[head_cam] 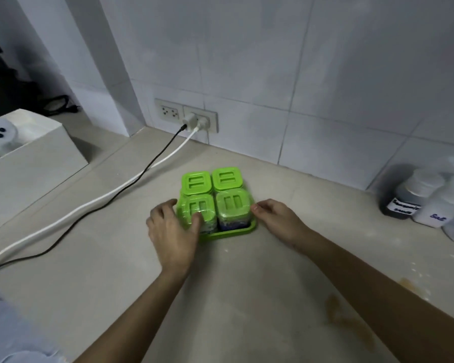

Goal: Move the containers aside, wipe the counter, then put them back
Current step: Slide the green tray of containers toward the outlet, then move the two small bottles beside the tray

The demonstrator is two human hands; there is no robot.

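A green tray (231,233) stands on the beige counter (247,297) and holds several clear square containers with green lids (224,179). My left hand (172,231) rests against the tray's left side, fingers spread, thumb on the front-left container (198,210). My right hand (275,218) touches the tray's right side beside the front-right container (233,205), fingertips at its edge. Whether either hand truly grips the tray is unclear.
A black cable (131,179) and a white cable (95,203) run from the wall socket (194,120) leftward across the counter. Labelled jars (414,197) stand at the right by the wall. A brown stain (344,315) marks the counter at front right. A white box (37,153) sits left.
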